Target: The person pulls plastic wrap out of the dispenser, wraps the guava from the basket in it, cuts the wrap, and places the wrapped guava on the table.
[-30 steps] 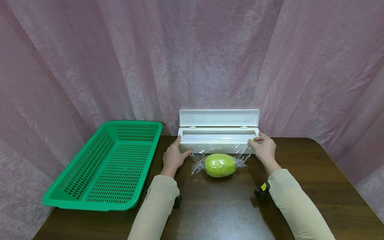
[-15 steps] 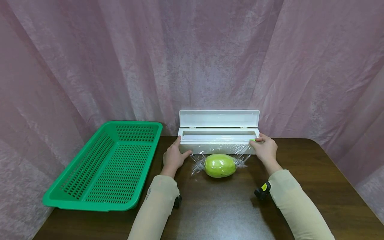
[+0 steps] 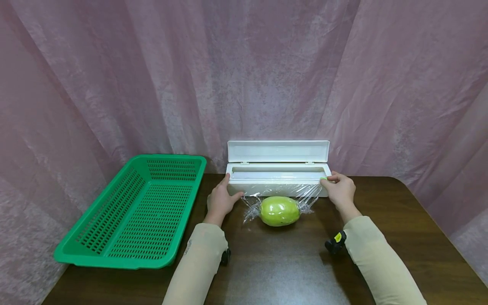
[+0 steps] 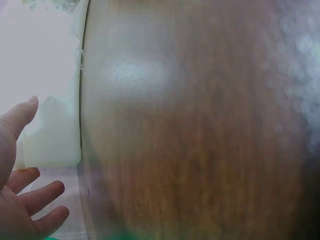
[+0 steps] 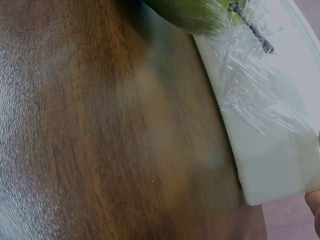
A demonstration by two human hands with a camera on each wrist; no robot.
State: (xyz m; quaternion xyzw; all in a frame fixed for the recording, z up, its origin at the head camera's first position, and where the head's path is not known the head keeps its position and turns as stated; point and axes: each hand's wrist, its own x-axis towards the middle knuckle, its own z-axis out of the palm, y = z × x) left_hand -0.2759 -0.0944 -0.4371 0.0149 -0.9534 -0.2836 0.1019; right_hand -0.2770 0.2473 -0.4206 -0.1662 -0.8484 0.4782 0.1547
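Note:
A white cling film dispenser [image 3: 244,188] stands at the table's far edge with its lid [image 3: 278,151] raised. My left hand [image 3: 221,199] rests against its left end, the thumb toward the front. Seen from the left wrist, the fingers are spread and fairly straight. At the other end, my right hand [image 3: 340,192] pinches a small green slide cutter [image 3: 323,178] on the front rim. Clear cling film [image 3: 309,192] hangs over the dispenser's front down to a yellow-green oval fruit [image 3: 279,211] wrapped in film. The right wrist view shows a dark twisted strip [image 5: 252,29] by the fruit.
A green perforated plastic basket [image 3: 152,212] stands on the left of the dark wooden table [image 3: 282,271], nothing in it. Pink curtains [image 3: 267,76] hang right behind the dispenser. The table's right edge slants away past my right arm.
My right hand has slid slightly to the right with the slide cutter, reaching the dispenser's right end. The left hand, fruit and basket stay in place.

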